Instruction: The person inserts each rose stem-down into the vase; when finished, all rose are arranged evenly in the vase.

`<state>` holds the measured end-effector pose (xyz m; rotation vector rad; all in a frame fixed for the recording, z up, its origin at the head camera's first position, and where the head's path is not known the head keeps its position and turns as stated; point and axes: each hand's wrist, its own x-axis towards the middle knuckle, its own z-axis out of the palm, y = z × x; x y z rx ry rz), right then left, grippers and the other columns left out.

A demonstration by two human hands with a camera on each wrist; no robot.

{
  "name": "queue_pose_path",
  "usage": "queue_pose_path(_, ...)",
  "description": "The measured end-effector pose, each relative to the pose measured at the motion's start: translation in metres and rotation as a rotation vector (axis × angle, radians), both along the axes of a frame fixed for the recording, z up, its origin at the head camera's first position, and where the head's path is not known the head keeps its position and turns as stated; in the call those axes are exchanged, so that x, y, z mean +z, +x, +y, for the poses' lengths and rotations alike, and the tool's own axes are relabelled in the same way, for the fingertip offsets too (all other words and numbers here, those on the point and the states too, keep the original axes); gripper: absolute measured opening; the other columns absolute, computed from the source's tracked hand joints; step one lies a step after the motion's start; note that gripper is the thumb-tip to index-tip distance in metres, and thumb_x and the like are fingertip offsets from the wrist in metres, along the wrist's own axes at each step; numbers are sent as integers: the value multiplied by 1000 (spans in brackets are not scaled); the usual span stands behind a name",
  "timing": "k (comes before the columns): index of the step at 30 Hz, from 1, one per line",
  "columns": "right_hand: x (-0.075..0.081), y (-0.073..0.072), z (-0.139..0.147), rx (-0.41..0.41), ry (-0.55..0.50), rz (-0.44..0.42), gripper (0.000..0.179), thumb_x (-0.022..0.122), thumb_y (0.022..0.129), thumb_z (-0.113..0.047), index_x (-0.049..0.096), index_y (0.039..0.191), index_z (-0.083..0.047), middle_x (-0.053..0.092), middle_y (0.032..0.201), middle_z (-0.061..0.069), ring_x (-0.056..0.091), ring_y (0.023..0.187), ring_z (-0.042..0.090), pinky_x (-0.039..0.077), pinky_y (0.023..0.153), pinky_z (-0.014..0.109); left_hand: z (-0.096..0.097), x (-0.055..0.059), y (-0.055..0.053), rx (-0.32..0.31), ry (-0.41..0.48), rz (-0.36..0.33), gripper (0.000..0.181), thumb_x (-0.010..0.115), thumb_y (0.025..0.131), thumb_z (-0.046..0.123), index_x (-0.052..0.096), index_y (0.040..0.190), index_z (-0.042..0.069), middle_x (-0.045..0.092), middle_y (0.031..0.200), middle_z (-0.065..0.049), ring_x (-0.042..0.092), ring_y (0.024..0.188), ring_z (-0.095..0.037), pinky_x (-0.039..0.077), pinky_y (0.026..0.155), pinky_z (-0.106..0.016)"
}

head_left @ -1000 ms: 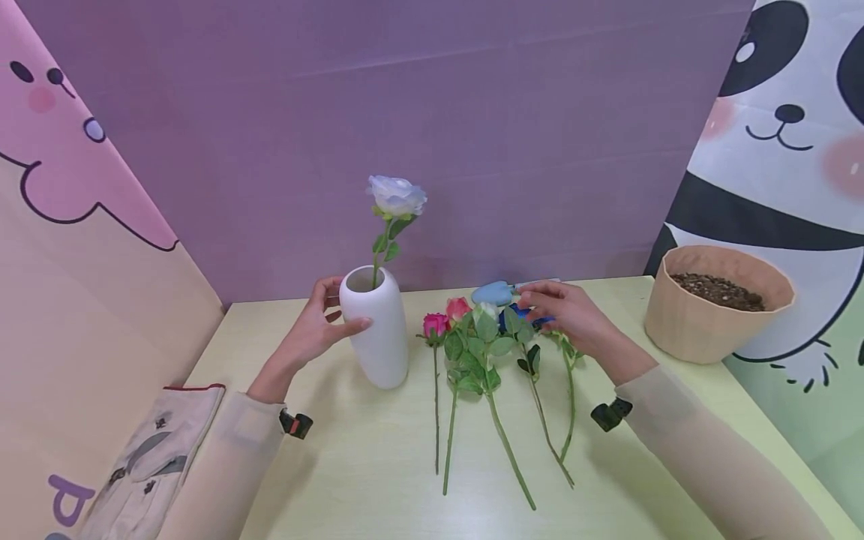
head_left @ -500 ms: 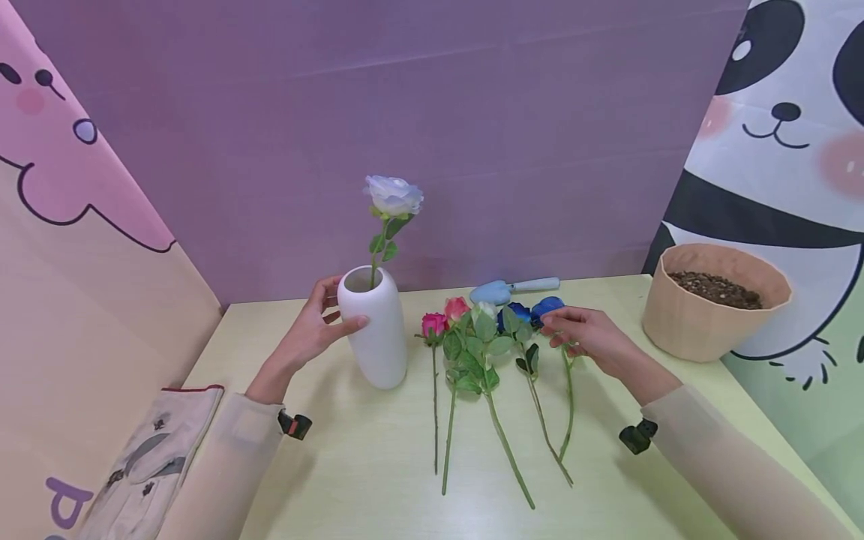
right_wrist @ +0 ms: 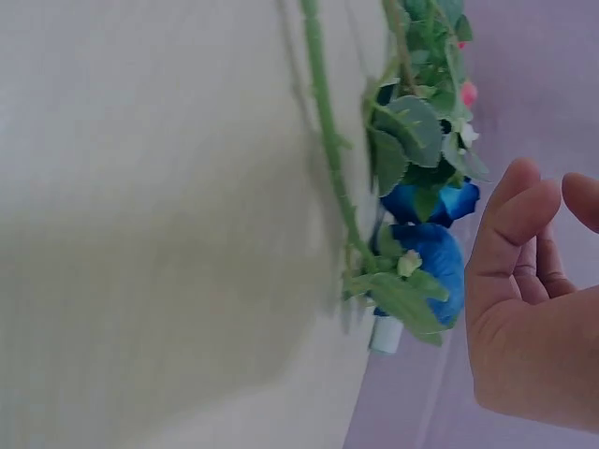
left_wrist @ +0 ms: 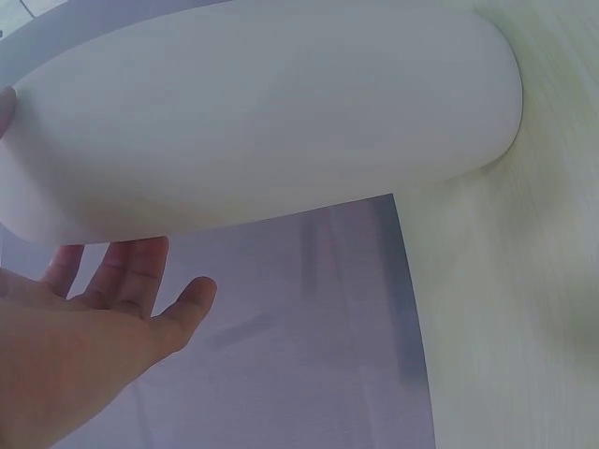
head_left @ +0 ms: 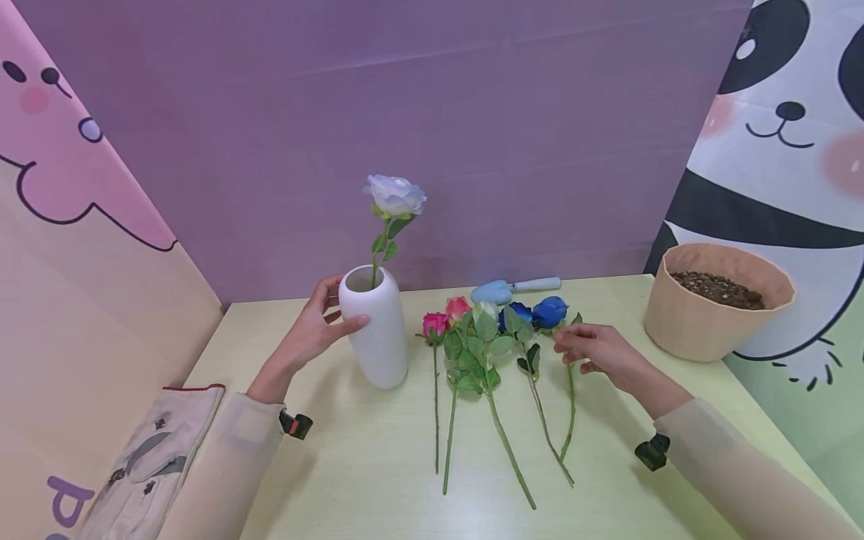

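Note:
My left hand (head_left: 313,326) grips the white vase (head_left: 374,330) near its top, thumb in front and fingers behind. A pale white rose (head_left: 396,196) stands in the vase, its lower stem hidden inside. My right hand (head_left: 601,352) hovers over the stem of the rightmost blue rose (head_left: 550,311). In the right wrist view its fingers are loosely bent, holding nothing, apart from that blue rose (right_wrist: 430,267). Left of it lie another blue rose (head_left: 516,313), a white rose (head_left: 484,309), a coral rose (head_left: 457,307) and a pink rose (head_left: 435,325), their stems toward me.
Behind the roses lies a light blue trowel (head_left: 499,292). A peach-coloured pot (head_left: 702,322) of soil stands at the table's right side. Folded gloves (head_left: 155,450) lie at the left edge. A purple backdrop (head_left: 432,135) rises behind the table (head_left: 364,465).
My right hand has moved right and toward me, from over the blue roses' heads to over a stem. The rightmost blue rose and the trowel handle have come into sight. The left hand stays on the vase.

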<state>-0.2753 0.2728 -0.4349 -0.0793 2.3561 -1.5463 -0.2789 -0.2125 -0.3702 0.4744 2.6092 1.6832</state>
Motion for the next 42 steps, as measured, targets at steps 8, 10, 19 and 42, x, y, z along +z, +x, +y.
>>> queue_pose_path(8, -14, 4, 8, -9, 39, -18, 50, 57, 101, -37, 55, 133, 1, 71, 110, 3, 66, 95, 17, 54, 69, 32, 0, 2, 0, 5, -9, 5, 83, 79, 86, 31, 30, 151, 17, 46, 144, -10, 44, 136, -30, 33, 120, -53)
queue_pose_path(10, -18, 4, 11, -13, 46, -24, 50, 57, 102, -36, 55, 134, 2, 71, 110, 4, 66, 93, 15, 54, 68, 31, 0, 2, 0, 6, -10, 5, 83, 79, 86, 31, 30, 151, 17, 46, 144, -10, 44, 137, -30, 33, 120, -53)
queue_pose_path(19, -33, 11, 20, -17, 105, -30, 51, 58, 101, -36, 56, 133, 4, 73, 114, 9, 66, 90, 12, 55, 70, 31, 0, 1, -1, 6, -13, 7, 83, 79, 86, 31, 30, 152, 17, 46, 145, -10, 43, 137, -30, 32, 120, -53)
queue_pose_path(42, -41, 16, 23, -48, 258, -42, 37, 62, 99, -26, 65, 121, 3, 75, 94, 0, 68, 73, 9, 46, 54, 27, -2, 0, 0, 4, 0, -5, 83, 79, 86, 32, 30, 152, 19, 46, 144, -10, 43, 138, -32, 32, 120, -53)
